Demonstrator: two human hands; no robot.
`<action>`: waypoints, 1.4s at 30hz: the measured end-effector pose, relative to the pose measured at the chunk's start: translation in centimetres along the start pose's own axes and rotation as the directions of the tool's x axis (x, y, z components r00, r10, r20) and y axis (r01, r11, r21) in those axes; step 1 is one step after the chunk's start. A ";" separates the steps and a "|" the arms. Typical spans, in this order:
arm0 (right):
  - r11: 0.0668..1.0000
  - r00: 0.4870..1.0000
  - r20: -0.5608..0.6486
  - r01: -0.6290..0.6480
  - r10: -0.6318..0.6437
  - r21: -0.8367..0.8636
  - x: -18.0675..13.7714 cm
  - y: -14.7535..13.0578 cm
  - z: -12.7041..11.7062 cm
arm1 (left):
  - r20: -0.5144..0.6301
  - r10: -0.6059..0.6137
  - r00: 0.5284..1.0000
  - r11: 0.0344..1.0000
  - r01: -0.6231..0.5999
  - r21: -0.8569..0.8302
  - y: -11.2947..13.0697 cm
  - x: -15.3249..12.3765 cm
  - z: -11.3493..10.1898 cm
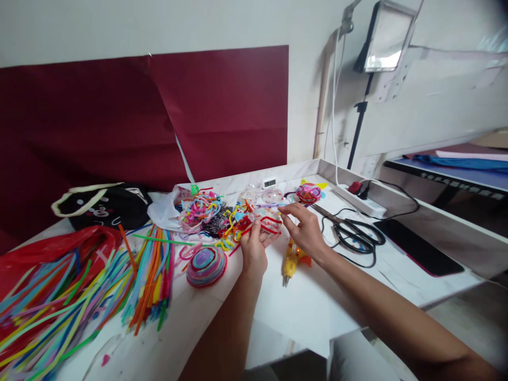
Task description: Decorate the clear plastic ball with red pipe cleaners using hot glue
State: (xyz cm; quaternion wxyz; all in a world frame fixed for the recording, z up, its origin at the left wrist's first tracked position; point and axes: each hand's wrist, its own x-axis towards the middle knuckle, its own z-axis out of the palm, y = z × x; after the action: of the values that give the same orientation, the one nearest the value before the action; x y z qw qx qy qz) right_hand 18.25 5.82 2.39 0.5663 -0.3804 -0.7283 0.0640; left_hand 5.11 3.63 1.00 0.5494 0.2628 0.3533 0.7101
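Observation:
My left hand (253, 246) is closed around a clear plastic ball wound with red pipe cleaner (266, 218), holding it just above the white table (317, 301). My right hand (304, 225) pinches at the right side of the same ball, fingers curled. Directly behind the hands lies a heap of short bent pipe cleaners in many colours (210, 214). A striped coiled dome of pipe cleaner (206, 265) sits left of my left wrist. A yellow glue gun (291, 259) lies under my right wrist.
A large spread of long coloured pipe cleaners (79, 296) on a red bag fills the left. A black bag (105, 206) sits behind it. Black scissors (353, 233), a power strip (359, 198), a phone (418, 248) and a lamp stand (359, 127) are on the right.

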 end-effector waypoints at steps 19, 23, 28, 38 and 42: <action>0.962 0.968 0.051 -0.250 0.246 0.109 0.1 1.5 -2.9 | 0.013 -0.241 0.971 0.942 0.237 -0.238 0.4 0.4 -0.2; 0.921 0.934 0.094 -0.356 0.345 0.160 -0.1 2.4 -3.2 | 0.010 -0.269 0.963 0.926 0.261 -0.274 0.5 0.5 -0.2; 0.778 0.827 0.205 -0.562 0.523 0.280 -0.2 2.4 -3.1 | 0.006 -0.272 0.962 0.908 0.259 -0.329 0.9 0.5 -0.2; 0.172 0.517 0.573 -0.819 0.636 0.548 0.1 0.6 -2.6 | 0.020 -0.267 0.963 0.902 0.258 -0.345 1.2 0.5 -0.1; -0.009 0.466 0.641 -0.805 0.611 0.594 0.3 0.6 -2.7 | 0.030 -0.286 0.958 0.895 0.279 -0.348 0.9 0.6 -0.2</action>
State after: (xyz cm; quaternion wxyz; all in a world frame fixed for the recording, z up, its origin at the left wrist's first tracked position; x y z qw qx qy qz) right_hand 20.85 5.56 3.25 0.4802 -0.3472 -0.3380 0.7311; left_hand 4.26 4.04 1.57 0.6804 0.0995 0.2623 0.6770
